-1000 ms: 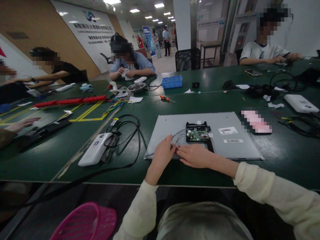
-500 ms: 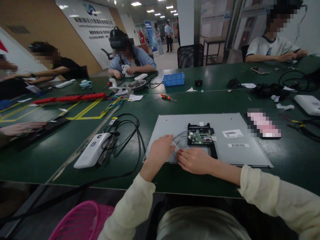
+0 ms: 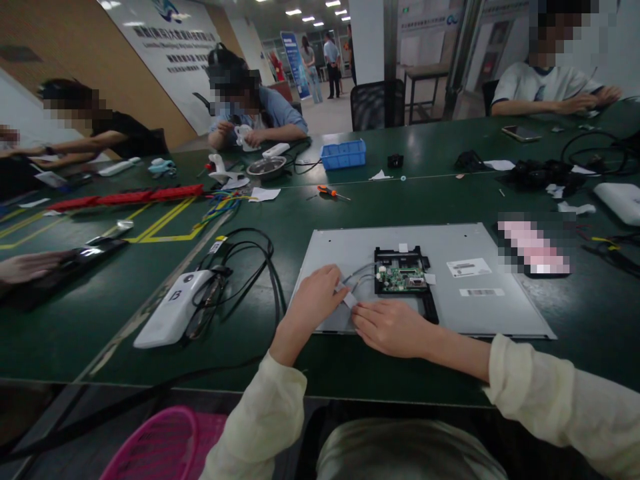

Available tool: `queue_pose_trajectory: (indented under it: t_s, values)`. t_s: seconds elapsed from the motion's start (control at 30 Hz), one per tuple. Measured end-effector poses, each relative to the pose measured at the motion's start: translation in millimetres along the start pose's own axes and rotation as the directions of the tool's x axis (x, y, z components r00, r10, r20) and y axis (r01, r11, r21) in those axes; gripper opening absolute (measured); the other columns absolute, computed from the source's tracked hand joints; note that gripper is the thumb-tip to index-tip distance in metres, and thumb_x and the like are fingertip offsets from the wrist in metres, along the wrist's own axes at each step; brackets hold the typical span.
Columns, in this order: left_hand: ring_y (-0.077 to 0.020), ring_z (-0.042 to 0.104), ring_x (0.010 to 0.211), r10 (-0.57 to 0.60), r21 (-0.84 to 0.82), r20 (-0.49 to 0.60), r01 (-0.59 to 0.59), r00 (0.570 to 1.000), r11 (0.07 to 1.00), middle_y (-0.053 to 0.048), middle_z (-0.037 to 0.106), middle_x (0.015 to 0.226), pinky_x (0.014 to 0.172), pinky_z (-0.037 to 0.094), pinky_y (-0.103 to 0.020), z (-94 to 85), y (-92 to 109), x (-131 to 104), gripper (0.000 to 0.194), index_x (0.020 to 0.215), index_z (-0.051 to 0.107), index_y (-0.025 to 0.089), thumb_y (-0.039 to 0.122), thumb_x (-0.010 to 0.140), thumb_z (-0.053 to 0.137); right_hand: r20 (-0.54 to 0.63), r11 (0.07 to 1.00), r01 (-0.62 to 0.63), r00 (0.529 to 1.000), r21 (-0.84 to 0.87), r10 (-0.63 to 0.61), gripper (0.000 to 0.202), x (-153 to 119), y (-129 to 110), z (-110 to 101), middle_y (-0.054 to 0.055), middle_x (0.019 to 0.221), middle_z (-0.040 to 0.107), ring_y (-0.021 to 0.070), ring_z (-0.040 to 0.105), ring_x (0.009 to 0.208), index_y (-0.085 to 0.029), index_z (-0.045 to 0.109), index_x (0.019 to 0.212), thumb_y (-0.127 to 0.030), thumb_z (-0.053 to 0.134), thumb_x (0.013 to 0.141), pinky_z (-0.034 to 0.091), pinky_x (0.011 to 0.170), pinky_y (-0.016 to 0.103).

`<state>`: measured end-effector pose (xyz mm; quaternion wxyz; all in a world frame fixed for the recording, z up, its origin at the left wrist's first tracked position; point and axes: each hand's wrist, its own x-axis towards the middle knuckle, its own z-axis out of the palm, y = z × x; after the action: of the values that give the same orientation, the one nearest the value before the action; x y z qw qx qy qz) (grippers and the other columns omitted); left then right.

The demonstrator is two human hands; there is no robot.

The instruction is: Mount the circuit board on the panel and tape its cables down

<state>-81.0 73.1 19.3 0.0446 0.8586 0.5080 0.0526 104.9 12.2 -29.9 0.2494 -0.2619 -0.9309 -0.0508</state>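
A flat grey display panel (image 3: 345, 247) lies back side up on the table in front of me. A green circuit board (image 3: 400, 278) in a black frame sits on its middle, and grey cables (image 3: 361, 270) run from the board towards my hands. My left hand (image 3: 316, 299) is closed on the upper left end of a strip of white tape (image 3: 349, 299), over the panel's near left part. With fingers pressed together, my right hand (image 3: 393, 325) pinches the lower right end of that strip. The fingertips hide part of the tape and the cable ends.
Left of the panel lie a white power bank (image 3: 173, 310) and coiled black cables (image 3: 270, 267). A pink phone (image 3: 537, 247) rests at the right. Beyond are an orange screwdriver (image 3: 330, 192) and a blue basket (image 3: 343, 155). A co-worker's hand (image 3: 30, 267) is at the far left.
The view has shifted slightly. My left fingers have shifted a little up and away from my right ones, and more of the white tape shows between them.
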Motion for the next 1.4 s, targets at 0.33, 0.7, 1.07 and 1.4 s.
queue_pose_trajectory:
  t_s: [0.33, 0.7, 1.07, 1.4]
  values:
    - [-0.0230, 0.051, 0.122, -0.015, -0.110, -0.097, 0.004, 0.995, 0.994, -0.010, 0.055, 0.128, 0.102, 0.042, -0.043, 21.9, -19.6, 0.4, 0.010, 0.090, 0.053, 0.020, 0.017, 0.090, 0.044, -0.034, 1.000, -0.005, 0.999, 0.004, 0.005, 0.025, -1.7, 0.4, -0.8, 0.014, 0.099, 0.070, 0.0207, 0.066, 0.091, -0.012, 0.064, 0.090, -0.017, 0.041, 0.095, 0.051, 0.077, 0.033]
    - [-0.0252, 0.043, 0.131, -0.048, -0.106, -0.245, 0.023, 0.968, 0.994, -0.007, 0.057, 0.131, 0.108, 0.033, -0.049, 14.4, -8.0, -9.4, 0.014, 0.090, 0.058, 0.020, 0.014, 0.088, 0.046, -0.064, 0.998, -0.029, 0.997, 0.048, 0.032, 0.023, 1.2, 2.2, -10.3, 0.014, 0.113, 0.066, 0.0243, 0.056, 0.111, -0.014, 0.063, 0.104, -0.017, 0.044, 0.092, 0.045, 0.095, 0.041]
    - [-0.0205, 0.052, 0.121, -0.081, -0.184, -0.498, -0.014, 0.863, 0.983, -0.007, 0.062, 0.120, 0.108, 0.035, -0.044, 5.2, -5.1, -14.3, 0.015, 0.092, 0.060, 0.020, 0.018, 0.092, 0.045, -0.073, 0.995, -0.068, 0.995, 0.074, 0.074, 0.028, -0.3, 1.6, -12.9, 0.014, 0.124, 0.062, 0.0265, 0.048, 0.124, -0.014, 0.060, 0.116, -0.018, 0.048, 0.091, 0.042, 0.103, 0.047]
    - [-0.0246, 0.052, 0.113, 0.321, -0.010, -0.176, -0.327, 0.931, 0.945, -0.009, 0.060, 0.119, 0.102, 0.037, -0.041, 5.3, 6.1, -26.3, 0.029, 0.115, 0.058, 0.019, 0.037, 0.092, 0.052, -0.185, 0.960, -0.276, 0.942, 0.042, 0.279, 0.028, -27.6, 36.6, -54.1, 0.013, 0.116, 0.065, 0.0250, 0.057, 0.114, -0.016, 0.061, 0.114, -0.016, 0.048, 0.089, 0.046, 0.100, 0.046]
